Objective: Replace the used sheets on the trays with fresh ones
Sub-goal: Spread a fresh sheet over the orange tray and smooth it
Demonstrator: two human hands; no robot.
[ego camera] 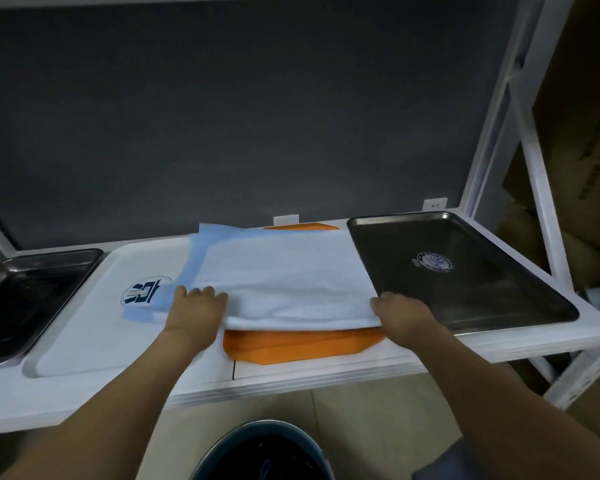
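1. Left hand (196, 306): the fingers are curled onto the near left edge of the sheet (284, 275) and hold it. The knuckles face the camera and the fingertips are hidden.
2. Right hand (400, 315): closed on the near right corner of the same sheet, with the fingertips out of sight at its edge.
3. Sheet: white on top, with a pale blue layer showing as a border on the left-hand side and along the far edge. It spans the gap between the two hands and stretches away from them.
4. Orange tray (302, 348): directly under the grip and mostly covered by the sheet. Its near rim shows between the wrists, and a strip of its far rim shows beyond the sheet.
5. White tray (84, 341): just outward of the left hand. The sheet's blue margin overlaps it and partly covers its printed emblem.
6. Steel tray with a round emblem (482, 289): just outward of the right hand. Its left rim runs along the sheet's right edge.
7. Second steel tray (32, 296): beyond the white tray, farthest from the left hand and cut off by the frame edge.
8. White shelf (326, 375): carries all four trays. A grey back panel (257, 116) rises beyond the grip.
9. Dark round bin (264, 452): on the floor, below and nearer than the hands. Cardboard boxes (582, 98) stand outward of the right hand, past the shelf frame.
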